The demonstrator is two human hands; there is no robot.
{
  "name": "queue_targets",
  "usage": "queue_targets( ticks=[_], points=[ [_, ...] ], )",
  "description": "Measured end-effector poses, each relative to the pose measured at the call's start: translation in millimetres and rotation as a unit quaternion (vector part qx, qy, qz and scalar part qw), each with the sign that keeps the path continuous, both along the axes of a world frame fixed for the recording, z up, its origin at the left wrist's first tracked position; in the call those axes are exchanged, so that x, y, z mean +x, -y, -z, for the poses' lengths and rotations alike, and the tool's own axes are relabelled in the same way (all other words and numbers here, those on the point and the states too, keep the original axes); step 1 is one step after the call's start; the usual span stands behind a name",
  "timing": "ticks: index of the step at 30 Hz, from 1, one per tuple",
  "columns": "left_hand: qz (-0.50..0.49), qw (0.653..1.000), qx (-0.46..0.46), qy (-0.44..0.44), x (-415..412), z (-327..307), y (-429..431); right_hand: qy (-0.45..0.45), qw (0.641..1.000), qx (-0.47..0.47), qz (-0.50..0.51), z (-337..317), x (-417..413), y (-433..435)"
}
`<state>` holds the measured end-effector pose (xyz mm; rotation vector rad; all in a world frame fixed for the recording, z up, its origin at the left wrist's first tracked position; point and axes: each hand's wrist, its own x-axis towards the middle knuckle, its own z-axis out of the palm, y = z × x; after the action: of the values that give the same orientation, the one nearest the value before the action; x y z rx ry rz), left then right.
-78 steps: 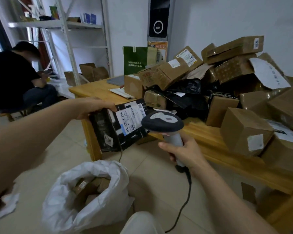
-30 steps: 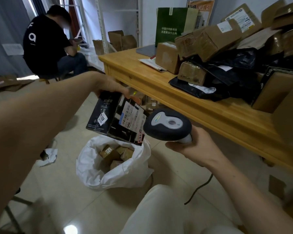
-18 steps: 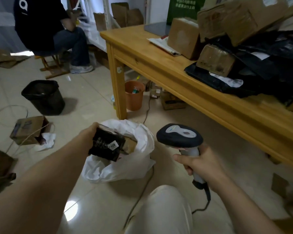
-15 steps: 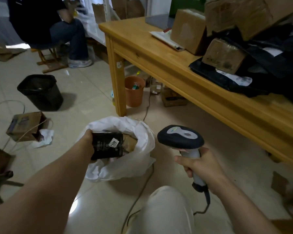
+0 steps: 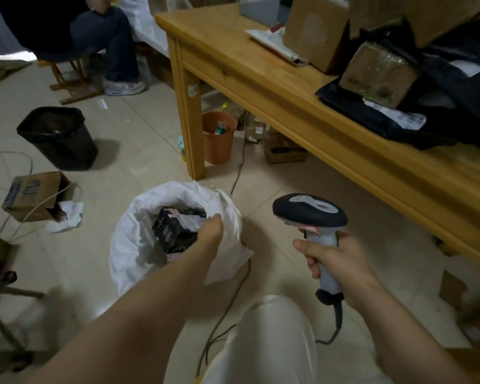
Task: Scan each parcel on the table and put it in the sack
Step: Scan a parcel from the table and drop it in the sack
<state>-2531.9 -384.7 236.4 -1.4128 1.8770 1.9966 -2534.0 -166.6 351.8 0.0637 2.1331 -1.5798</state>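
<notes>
On the tiled floor (image 5: 139, 162) a black lined bin (image 5: 57, 137) stands near a brown paper bag (image 5: 35, 196) tipped on its side, crumpled white paper (image 5: 67, 220) just beside it, an orange bin (image 5: 218, 141) further back — and beyond, a person in dark jeans (image 5: 106, 37) sits on a wooden stool (image 5: 67, 79).

The black plastic-wrapped parcel (image 5: 175, 231), which the left hand (image 5: 209, 234) earlier held up level with the wooden desk (image 5: 288, 87) with its label facing the scanner, now sits low inside the mouth of the white woven sack (image 5: 133, 245) on the floor, the hand still gripping its right edge. The black-headed, grey-handled barcode scanner (image 5: 309, 210) in the right hand (image 5: 336, 261) has come off the label and is now to the right of the sack.
</notes>
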Motion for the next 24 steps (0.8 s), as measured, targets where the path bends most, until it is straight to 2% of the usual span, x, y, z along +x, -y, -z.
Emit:
queue_targets(
  ticks=[2, 5, 7, 11, 17, 19, 22, 23, 24],
  points=[
    [0.057, 0.994, -0.089, -0.034, -9, -21, -25, 0.002, 0.999, -0.026, 0.030, -9, 5, -9],
    [0.105, 0.969, -0.179, -0.135, -19, -62, -76, -0.016, 0.994, -0.069, 0.082, -29, 14, -29],
    [0.139, 0.943, -0.227, -0.201, -26, -83, -106, -0.047, 0.989, -0.090, 0.104, -45, 21, -45],
    [0.200, 0.869, -0.313, -0.326, -35, -128, -166, -0.124, 0.973, -0.120, 0.153, -78, 36, -84],
    [0.250, 0.802, -0.323, -0.435, -40, -195, -253, -0.192, 0.932, -0.163, 0.261, -120, 62, -145],
    [0.294, 0.792, -0.314, -0.433, -45, -214, -282, -0.206, 0.916, -0.173, 0.297, -129, 70, -168],
    [0.357, 0.806, -0.267, -0.389, -52, -233, -322, -0.223, 0.895, -0.176, 0.345, -136, 78, -196],
    [0.366, 0.804, -0.268, -0.386, -53, -239, -334, -0.226, 0.887, -0.177, 0.361, -138, 80, -204],
    [0.374, 0.787, -0.296, -0.391, -53, -245, -344, -0.228, 0.879, -0.180, 0.377, -138, 82, -212]
  ],
)
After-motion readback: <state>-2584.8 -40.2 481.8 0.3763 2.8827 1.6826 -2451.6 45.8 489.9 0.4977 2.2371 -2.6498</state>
